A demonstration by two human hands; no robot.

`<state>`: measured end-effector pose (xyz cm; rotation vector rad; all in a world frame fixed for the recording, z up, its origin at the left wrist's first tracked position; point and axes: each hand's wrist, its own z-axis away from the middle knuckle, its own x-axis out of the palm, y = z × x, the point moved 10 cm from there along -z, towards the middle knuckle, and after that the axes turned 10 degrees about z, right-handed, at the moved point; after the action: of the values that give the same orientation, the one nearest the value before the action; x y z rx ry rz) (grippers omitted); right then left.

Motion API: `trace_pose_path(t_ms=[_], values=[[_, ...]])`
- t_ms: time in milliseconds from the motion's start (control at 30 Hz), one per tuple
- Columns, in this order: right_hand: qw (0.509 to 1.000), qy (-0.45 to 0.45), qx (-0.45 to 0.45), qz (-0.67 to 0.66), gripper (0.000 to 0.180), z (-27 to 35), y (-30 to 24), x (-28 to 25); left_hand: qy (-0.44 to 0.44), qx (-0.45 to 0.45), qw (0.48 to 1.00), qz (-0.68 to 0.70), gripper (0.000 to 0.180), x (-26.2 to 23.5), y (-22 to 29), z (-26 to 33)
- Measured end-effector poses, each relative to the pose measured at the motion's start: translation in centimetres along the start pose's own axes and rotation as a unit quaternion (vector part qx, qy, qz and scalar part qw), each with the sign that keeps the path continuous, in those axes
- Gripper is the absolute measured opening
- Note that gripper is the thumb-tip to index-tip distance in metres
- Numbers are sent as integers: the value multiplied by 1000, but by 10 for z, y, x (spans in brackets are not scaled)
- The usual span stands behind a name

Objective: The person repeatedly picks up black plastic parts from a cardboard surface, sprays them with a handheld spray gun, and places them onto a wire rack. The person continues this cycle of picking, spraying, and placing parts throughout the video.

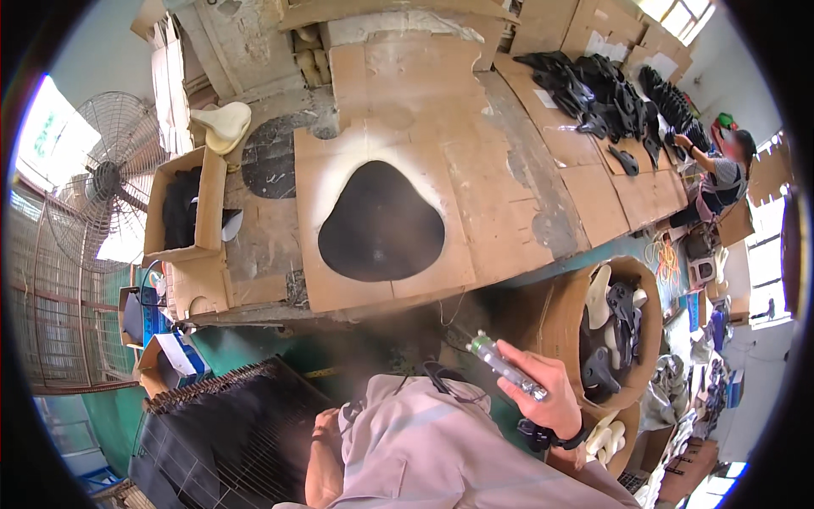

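Observation:
My right hand (549, 394) is closed around a spray gun (506, 366), a silver metal tool with a green end, held in front of my body below the table edge. On the table lies a rounded triangular black sheet (381, 225), flat on a piece of cardboard (318, 284). Whitish overspray rings the sheet's upper edges. My left hand (326, 422) hangs low beside my pinkish apron, next to a wire rack (233, 471) of black sheets (220, 416). Its fingers are mostly hidden, and I see nothing in it.
A cardboard box (212, 204) of black pieces and a cream bicycle saddle (222, 123) stand at the table's left, near a large fan (106, 178). To my right is a carton (560, 314) of saddle parts. Black saddle parts (585, 89) and another person (725, 174) are far right.

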<state>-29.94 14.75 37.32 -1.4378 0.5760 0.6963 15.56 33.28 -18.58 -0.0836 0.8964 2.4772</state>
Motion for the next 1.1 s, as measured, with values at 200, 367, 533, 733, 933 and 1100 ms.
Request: trace_pose_path(t_ms=[200,367,533,733,933,1100], values=[[992,124,-2,-8,51,-14,4,-15,82,-42,995,-46,30,-16,1,21],[998,59,10,-7,52,-2,1,-7,196,-148,865,438,10,-28,8,8],[1000,21,10,-1,54,7,3,0,24,-79,862,501,10,-28,77,-18],[990,99,103,3,47,18,28,-27,103,-123,883,442,7,-35,67,-21],[997,-24,18,-74,53,14,2,20,108,-177,900,383,38,-24,18,-20],[995,67,-21,-65,55,-13,-6,20,121,-161,882,426,31,-21,7,-19]])
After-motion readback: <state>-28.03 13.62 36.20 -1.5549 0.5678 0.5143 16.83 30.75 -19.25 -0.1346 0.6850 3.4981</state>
